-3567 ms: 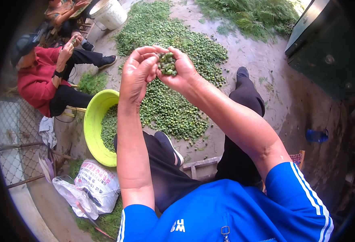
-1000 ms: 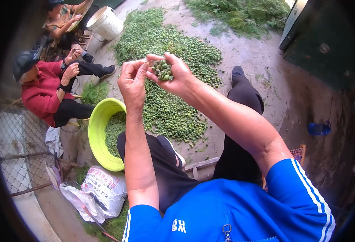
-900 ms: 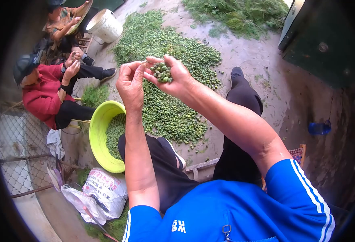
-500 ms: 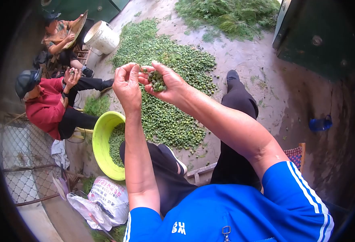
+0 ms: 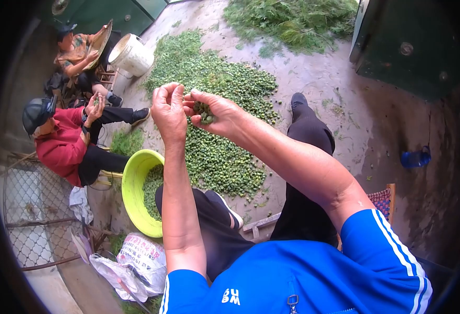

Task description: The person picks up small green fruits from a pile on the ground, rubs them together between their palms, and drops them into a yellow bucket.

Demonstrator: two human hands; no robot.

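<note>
Pods [image 5: 204, 112], small and green, sit cupped in the right hand [image 5: 220, 112], half hidden by its curled fingers. The left hand [image 5: 169, 110] pinches something too small to make out, fingertips together. Below, to the near left, a yellow-green basin [image 5: 129, 184] holds more. Farther off, a loose green heap [image 5: 214, 83] covers the ground, with a white bucket [image 5: 130, 55] beside two seated people at the far left.

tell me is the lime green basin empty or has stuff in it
Partly filled. The lime green basin holds a layer of small green pods, with bare wall above them.
</note>
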